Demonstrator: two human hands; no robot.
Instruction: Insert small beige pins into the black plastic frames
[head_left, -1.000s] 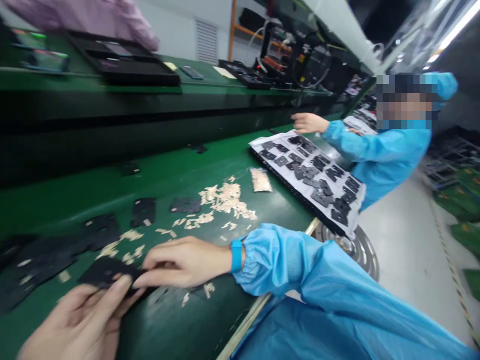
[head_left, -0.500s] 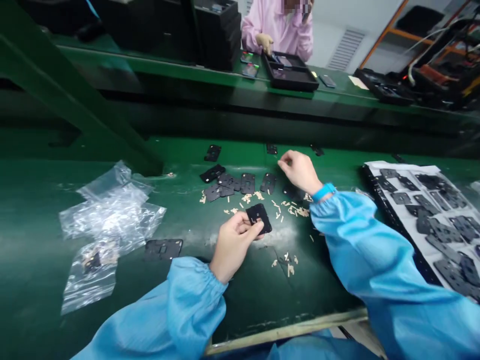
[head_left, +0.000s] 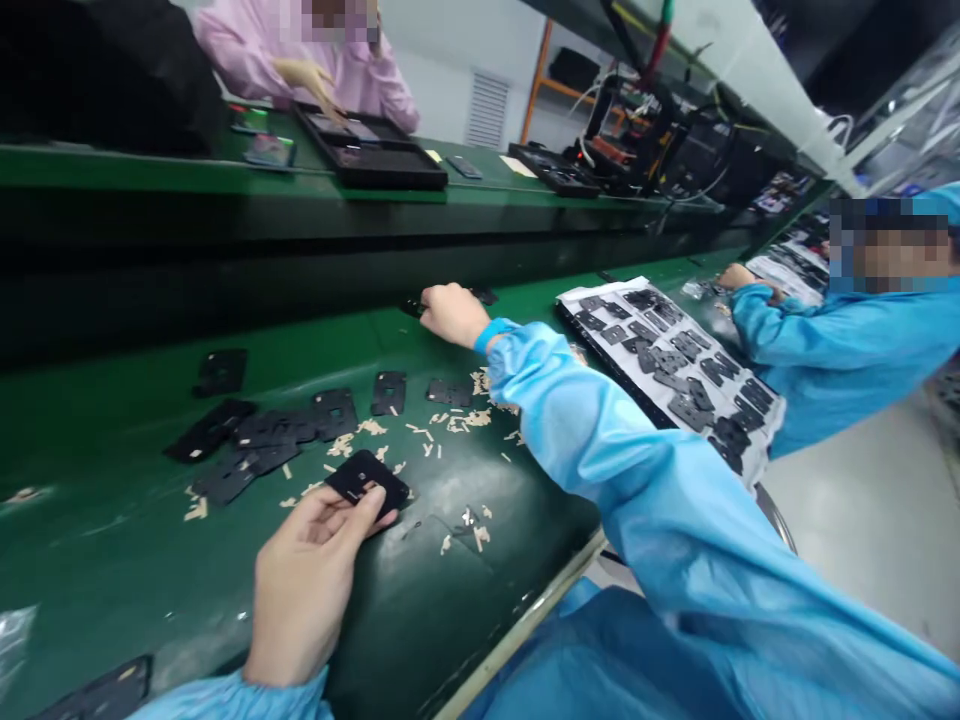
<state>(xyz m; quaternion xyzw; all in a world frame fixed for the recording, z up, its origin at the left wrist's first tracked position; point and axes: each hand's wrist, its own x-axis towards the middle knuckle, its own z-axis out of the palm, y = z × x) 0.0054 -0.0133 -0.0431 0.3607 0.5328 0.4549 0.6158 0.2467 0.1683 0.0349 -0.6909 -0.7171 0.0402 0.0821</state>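
My left hand [head_left: 319, 560] pinches a thin black plastic plate [head_left: 364, 478] with small cut-outs, thumb on top, above the green bench. Farther back, my right hand [head_left: 454, 312] has its fingers closed at the edge of another small black plate [head_left: 412, 306]; the fingertips are partly hidden. Between the hands lie more black plates, among them an overlapping pile [head_left: 274, 430] and a single plate [head_left: 389, 392]. Small beige pieces [head_left: 469, 420] are scattered around them, with a few bits [head_left: 480, 535] nearer the front edge.
A tray [head_left: 570, 300] lined with white sheet holds many black plates on the right. Beside it a co-worker in a blue sleeve [head_left: 787, 330] works. Across the raised ledge, a person in pink [head_left: 397, 95] reaches over a black box [head_left: 394, 170]. Clear plastic [head_left: 11, 640] lies at far left.
The view has swung right, bringing the blue-sleeved co-worker into sight. My right hand has reached from above the bench to a back plate. My left hand still holds its plate.
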